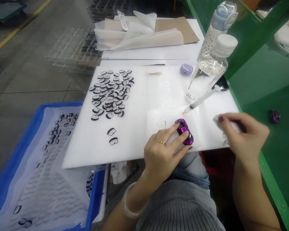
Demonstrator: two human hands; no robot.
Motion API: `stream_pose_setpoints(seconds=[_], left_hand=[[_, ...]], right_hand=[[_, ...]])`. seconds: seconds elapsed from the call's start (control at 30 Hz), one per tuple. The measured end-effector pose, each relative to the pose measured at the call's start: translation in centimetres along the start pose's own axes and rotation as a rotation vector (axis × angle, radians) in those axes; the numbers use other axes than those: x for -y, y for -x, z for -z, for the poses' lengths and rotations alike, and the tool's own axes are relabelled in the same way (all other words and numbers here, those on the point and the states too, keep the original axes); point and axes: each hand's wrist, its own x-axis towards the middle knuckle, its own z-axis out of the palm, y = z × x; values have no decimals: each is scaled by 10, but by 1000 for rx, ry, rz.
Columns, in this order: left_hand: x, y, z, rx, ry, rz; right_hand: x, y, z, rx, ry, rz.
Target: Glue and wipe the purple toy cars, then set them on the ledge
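The left hand [162, 150] pins a purple toy car [184, 131] near the front edge of the white foam sheet [135, 128]. The right hand [245, 134] pinches a blurred white scrap [219, 121] at the sheet's right edge, near a syringe [202, 100].

I sit at a white surface [125, 150] covered with a sheet of white foam. To my right runs a green bench [260, 86] with a slanted green post [255, 41]. To my left lies a grey concrete floor [26, 73] with a yellow line [16, 30] painted across its far corner. A blue crate [96, 199] stands low beside my seat. Stacked clear trays [74, 51] rest on the floor beyond. The light is even and soft.
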Motion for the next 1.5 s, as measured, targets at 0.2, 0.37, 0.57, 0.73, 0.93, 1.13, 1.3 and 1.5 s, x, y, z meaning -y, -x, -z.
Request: stream_pose_setpoints(seconds=[0.2,0.37,0.57,0.73,0.93,1.13,1.3,1.5], left_hand=[[1,1,-2,39,-125,-82],[6,5,4,78,39,7],[9,10,4,167,-15,35],[7,10,0,96,-128,-113],[7,8,-4,66,-183,-130],[5,8,-4,55,-195,-124],[5,9,-3,75,-204,-131],[7,11,-6,57,-230,-132]], right_hand=[[14,-1,-10,92,127,64],[58,33,-38,280,60,59],[32,22,-28,176,78,-30],[-89,-3,39,-120,463,-593],[-157,-38,54,14,510,-530],[-127,-99,-6,311,322,-241],[-121,-107,-24,360,266,-292],[-123,-90,-31,319,225,-309]])
